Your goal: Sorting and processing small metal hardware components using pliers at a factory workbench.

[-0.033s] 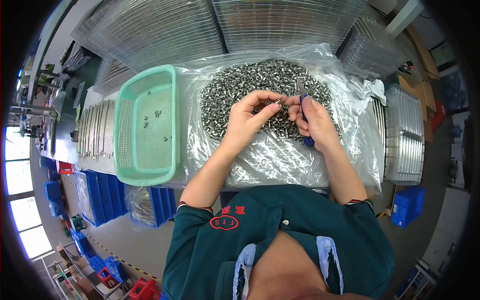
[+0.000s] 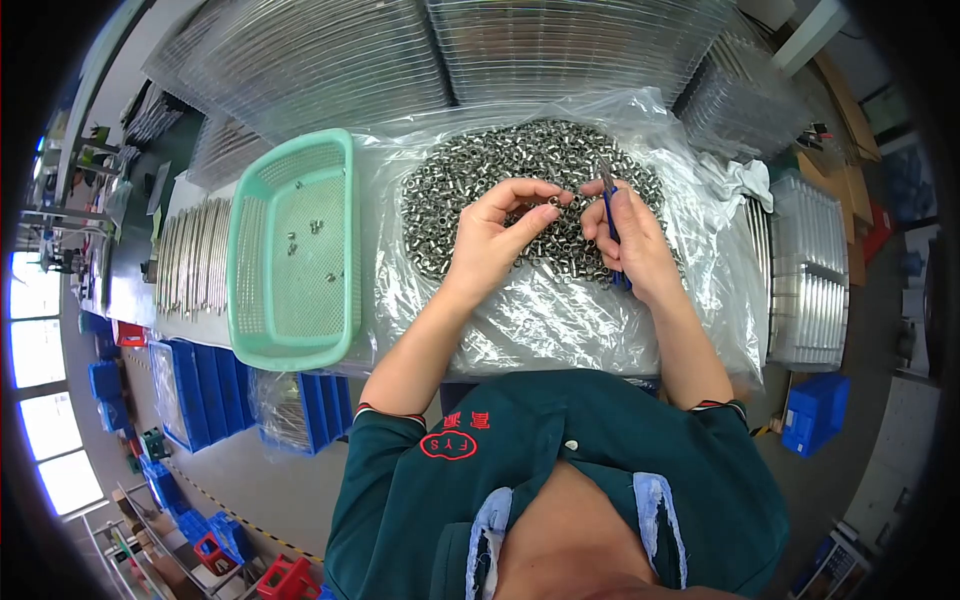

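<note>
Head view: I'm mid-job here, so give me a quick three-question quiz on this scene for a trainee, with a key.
1. Which hand holds the blue-handled tool? A) left B) right C) neither
2. True or false: a few small metal parts lie inside the green basket.
3. On which side of the pile of metal parts does the green basket stand, as the person sees it?

Key:
1. B, the right hand.
2. True.
3. The left.
</note>
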`<move>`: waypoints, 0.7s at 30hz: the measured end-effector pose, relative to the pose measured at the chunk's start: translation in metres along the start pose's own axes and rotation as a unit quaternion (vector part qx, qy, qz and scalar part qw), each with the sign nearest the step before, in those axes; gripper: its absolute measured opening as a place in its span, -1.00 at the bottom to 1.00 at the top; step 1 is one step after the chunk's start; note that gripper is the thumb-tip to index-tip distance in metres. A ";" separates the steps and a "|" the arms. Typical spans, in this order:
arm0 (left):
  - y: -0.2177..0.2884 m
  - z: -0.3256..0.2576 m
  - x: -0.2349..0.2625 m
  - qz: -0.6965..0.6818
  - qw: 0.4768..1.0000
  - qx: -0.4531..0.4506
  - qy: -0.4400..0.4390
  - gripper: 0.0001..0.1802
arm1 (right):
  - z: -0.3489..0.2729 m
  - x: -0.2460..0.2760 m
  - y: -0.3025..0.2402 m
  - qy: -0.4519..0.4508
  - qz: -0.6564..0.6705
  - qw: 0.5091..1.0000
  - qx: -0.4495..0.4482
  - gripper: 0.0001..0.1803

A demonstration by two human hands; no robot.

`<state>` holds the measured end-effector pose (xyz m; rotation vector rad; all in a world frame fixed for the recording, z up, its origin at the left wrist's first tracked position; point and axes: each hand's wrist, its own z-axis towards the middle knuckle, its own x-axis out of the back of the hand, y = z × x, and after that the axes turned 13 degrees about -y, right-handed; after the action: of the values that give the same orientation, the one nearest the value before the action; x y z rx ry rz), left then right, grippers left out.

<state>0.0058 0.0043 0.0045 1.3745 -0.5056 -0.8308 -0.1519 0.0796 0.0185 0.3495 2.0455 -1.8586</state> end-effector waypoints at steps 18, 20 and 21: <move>-0.006 0.002 0.006 -0.002 0.999 0.006 0.044 -0.78 | -0.003 0.003 -0.012 0.054 -0.563 0.808 0.166 -0.78; -0.008 0.002 0.006 0.057 0.997 -0.012 0.059 -0.79 | -0.003 0.002 -0.012 0.052 -0.565 0.807 0.166 -0.78; -0.008 0.002 0.006 0.057 0.997 -0.012 0.059 -0.79 | -0.003 0.002 -0.012 0.058 -0.582 0.795 0.162 -0.78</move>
<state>0.0063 -0.0016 -0.0042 1.3503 -0.4772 -0.6571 -0.1589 0.0812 0.0285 -1.0064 2.1698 -2.8989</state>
